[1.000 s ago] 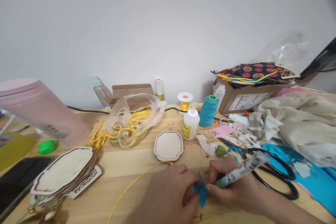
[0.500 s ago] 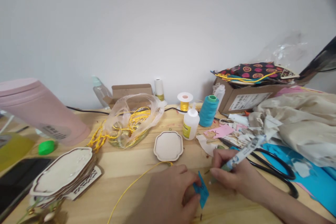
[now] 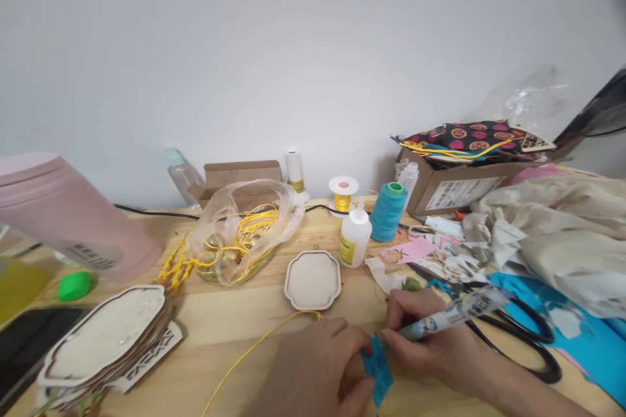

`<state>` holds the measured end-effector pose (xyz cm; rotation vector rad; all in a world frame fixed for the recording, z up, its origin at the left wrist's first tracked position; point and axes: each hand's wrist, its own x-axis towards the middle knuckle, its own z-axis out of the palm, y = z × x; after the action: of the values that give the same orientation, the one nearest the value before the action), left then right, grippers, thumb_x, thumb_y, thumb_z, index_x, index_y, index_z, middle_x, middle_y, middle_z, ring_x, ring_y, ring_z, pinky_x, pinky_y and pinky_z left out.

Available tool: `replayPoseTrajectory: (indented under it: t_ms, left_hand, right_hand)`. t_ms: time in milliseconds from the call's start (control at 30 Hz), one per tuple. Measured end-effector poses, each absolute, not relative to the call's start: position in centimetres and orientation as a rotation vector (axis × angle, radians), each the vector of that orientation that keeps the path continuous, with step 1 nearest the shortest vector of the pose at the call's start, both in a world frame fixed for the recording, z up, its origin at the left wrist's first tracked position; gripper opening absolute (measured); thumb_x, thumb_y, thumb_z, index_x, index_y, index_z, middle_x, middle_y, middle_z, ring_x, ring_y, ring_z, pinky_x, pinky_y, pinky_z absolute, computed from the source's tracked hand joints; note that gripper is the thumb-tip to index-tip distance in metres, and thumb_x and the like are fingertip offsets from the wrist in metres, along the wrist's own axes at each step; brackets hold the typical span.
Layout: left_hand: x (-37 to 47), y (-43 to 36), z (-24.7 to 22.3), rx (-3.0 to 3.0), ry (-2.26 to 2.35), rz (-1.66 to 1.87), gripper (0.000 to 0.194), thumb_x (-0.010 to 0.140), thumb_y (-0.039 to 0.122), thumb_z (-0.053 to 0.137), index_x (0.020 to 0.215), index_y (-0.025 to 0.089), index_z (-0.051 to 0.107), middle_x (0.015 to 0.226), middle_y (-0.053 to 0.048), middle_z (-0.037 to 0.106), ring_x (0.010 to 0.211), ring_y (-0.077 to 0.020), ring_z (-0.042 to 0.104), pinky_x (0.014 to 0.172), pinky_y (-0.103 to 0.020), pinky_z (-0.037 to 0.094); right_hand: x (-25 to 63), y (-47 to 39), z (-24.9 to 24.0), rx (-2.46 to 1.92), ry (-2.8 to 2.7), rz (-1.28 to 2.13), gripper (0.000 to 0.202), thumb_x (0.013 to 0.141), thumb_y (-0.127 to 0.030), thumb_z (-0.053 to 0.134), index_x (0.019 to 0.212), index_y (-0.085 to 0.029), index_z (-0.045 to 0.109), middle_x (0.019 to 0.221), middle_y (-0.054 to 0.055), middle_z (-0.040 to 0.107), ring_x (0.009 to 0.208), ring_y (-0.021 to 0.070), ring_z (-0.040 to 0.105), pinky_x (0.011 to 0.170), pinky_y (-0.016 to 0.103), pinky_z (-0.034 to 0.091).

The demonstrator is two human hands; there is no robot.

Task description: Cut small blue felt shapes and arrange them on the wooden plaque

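Up close, the left hand (image 3: 317,365) pinches a small blue piece (image 3: 379,374) with dark marks, low over the wooden table (image 3: 210,319); just beside it, the right hand (image 3: 430,345) grips a pen (image 3: 457,315). Yellow cord (image 3: 238,357) curves off left, black-handled scissors (image 3: 551,371) lie right. Beyond sits a pale scalloped plaque (image 3: 313,280), then a squeeze bottle (image 3: 355,241), a teal thread cone (image 3: 388,216), and, further back, a cardboard box (image 3: 462,194).

Your left hand (image 3: 315,365) was bare, with a smooth, wide back. Your right hand (image 3: 435,345) was bare too, and so was the slim forearm (image 3: 503,374) behind it, as far as it showed.
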<state>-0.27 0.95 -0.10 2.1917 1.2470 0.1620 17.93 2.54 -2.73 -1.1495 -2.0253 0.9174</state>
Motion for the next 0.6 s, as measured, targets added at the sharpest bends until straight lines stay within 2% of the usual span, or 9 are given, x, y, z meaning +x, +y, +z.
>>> replayPoseTrajectory:
  t_ms: [200,600]
  left_hand:
    - [-0.13,1.14,-0.02,2.164,1.274,0.12,0.021,0.068,0.025,0.053,0.088,0.022,0.059,0.074,-0.001,0.06,0.066,-0.0179,0.054,0.056,-0.025,0.036]
    - [-0.16,1.05,0.03,2.177,1.272,0.132,0.023,0.067,0.026,0.054,0.09,0.022,0.058,0.076,-0.001,0.061,0.068,-0.0188,0.054,0.058,-0.026,0.036]
  right_hand:
    - [17.74,2.65,-2.91,-1.188,-2.002,0.922,0.024,0.069,-0.025,0.056,0.05,-0.017,0.044,0.043,-0.005,0.041,0.04,0.0083,0.034,0.036,0.018,0.026]
    - [17.84,2.51,-3.34,-1.183,-2.001,0.919,0.021,0.067,-0.022,0.056,0.05,-0.017,0.045,0.043,-0.005,0.043,0.039,0.0079,0.034,0.036,0.017,0.026]
